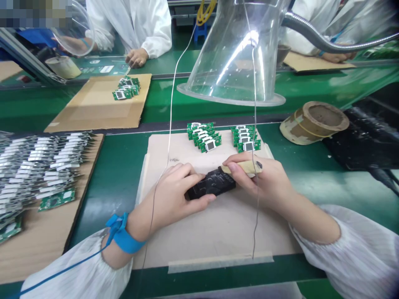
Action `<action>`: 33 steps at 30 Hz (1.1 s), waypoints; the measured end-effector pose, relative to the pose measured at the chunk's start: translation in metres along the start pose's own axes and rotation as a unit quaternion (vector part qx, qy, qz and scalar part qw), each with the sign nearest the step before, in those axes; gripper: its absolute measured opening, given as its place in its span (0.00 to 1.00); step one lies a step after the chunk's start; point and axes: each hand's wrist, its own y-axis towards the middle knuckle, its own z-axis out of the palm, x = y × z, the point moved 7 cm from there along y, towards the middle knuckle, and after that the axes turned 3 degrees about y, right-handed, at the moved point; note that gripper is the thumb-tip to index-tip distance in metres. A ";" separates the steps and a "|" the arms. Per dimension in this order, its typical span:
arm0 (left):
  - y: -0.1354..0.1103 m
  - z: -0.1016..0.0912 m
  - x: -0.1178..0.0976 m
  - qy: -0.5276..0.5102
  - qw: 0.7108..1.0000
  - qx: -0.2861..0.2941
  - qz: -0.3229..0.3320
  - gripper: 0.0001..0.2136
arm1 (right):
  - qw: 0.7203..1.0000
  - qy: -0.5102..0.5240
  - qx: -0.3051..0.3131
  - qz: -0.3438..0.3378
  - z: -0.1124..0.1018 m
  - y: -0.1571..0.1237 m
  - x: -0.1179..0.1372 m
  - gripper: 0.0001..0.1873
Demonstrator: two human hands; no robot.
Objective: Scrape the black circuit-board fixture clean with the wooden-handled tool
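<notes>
A black block-shaped fixture (213, 184) lies on the cardboard sheet (199, 232) in front of me. My left hand (174, 189) is closed around its left end, thumb along the near side and fingers on the far side. In my right hand (260, 176) is a tool with a tan, tape-wrapped handle (246, 167), held like a pen. Its dark tip touches or hovers just over the fixture's right part; I cannot tell which. Whatever sits inside the fixture is too dark to make out. A blue wrist strap (126, 236) circles my left wrist.
Two rows of green circuit boards (210, 144) (248, 145) lie beyond my hands. A clear fume hood (233, 62) hangs above, with thin wires dangling. At left, many boards with long leads (59, 166) cover cardboard. A round cardboard pot (314, 122) stands right. A co-worker's hand (137, 58) is opposite.
</notes>
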 end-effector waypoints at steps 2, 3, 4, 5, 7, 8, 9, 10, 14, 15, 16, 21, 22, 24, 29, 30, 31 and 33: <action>0.000 0.000 0.000 -0.001 1.000 0.001 0.001 0.19 | 1.000 0.003 0.028 0.005 0.005 0.000 -0.003 0.07; 0.000 0.000 0.001 -0.001 1.000 0.002 0.001 0.19 | 0.999 0.004 0.044 0.007 0.007 0.000 -0.005 0.07; 0.000 0.000 0.001 0.000 1.000 0.002 0.001 0.19 | 0.999 0.004 0.052 0.009 0.008 0.000 -0.006 0.07; 0.000 0.000 0.001 -0.001 1.000 0.002 0.001 0.19 | 0.999 0.001 0.047 0.012 0.006 0.000 -0.006 0.07; 0.000 0.000 0.001 -0.001 1.000 0.001 0.002 0.19 | 1.000 -0.009 0.008 0.023 -0.002 0.000 -0.007 0.08; 0.000 0.000 0.001 -0.002 1.000 0.000 0.003 0.19 | 0.999 -0.014 -0.013 0.029 -0.006 0.000 -0.007 0.08; 0.000 0.000 0.001 -0.003 1.000 0.000 0.004 0.19 | 0.999 -0.015 -0.023 0.032 -0.008 0.000 -0.006 0.09; 0.000 0.000 0.001 -0.005 1.000 -0.002 0.005 0.19 | 0.999 -0.011 -0.023 0.031 -0.009 0.000 -0.005 0.10; 0.000 0.000 0.001 -0.005 1.000 -0.004 0.005 0.20 | 1.000 0.021 0.007 0.019 -0.005 0.001 -0.001 0.11; 0.000 0.000 0.002 -0.005 1.000 -0.003 0.003 0.20 | 0.999 0.024 0.007 0.019 -0.004 0.001 -0.001 0.10; 0.000 0.001 0.002 -0.005 1.000 -0.001 0.001 0.20 | 0.999 0.026 0.006 0.021 -0.004 0.002 -0.002 0.10; -0.001 0.002 0.003 -0.008 1.000 0.002 -0.002 0.20 | 0.999 0.036 0.008 0.013 -0.003 0.003 -0.001 0.10; -0.001 0.001 0.003 -0.008 1.000 0.000 -0.001 0.20 | 0.999 0.039 0.006 0.009 -0.003 0.004 0.000 0.09; 0.000 0.001 0.003 -0.009 1.000 -0.004 0.001 0.20 | 0.999 0.045 0.005 0.005 -0.003 0.004 0.000 0.09; 0.000 0.001 0.003 -0.014 1.000 0.000 -0.003 0.19 | 0.998 0.064 0.004 0.026 -0.002 0.001 -0.004 0.10; 0.000 0.000 0.002 -0.014 1.000 -0.002 -0.002 0.19 | 0.997 0.069 0.002 0.037 -0.001 0.000 -0.006 0.10; 0.000 0.000 0.002 -0.014 1.000 -0.004 0.000 0.18 | 0.996 0.076 0.000 0.049 0.000 -0.002 -0.009 0.09; 0.000 0.000 0.002 -0.013 1.000 -0.006 0.001 0.18 | 0.991 0.101 0.000 0.082 0.002 -0.005 -0.015 0.09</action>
